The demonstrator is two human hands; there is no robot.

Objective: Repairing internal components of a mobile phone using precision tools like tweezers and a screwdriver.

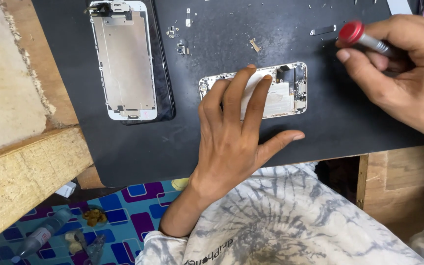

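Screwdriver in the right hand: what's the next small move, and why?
Probably bring the tip down to the open phone body. The right hand holds the red-capped screwdriver up and to the right of it, off the phone, while the left hand lies flat on the body and pins it to the black mat. Which screw it would go to is too small to tell.

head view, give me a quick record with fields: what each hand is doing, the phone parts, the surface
left hand: flat on the opened phone body, fingers spread over it
right hand: holds a red-capped screwdriver, off the phone body
screen assembly: lies face down, apart, to the left of the phone body
small parts: screws and brackets scattered near the top
surface: black mat on a wooden bench
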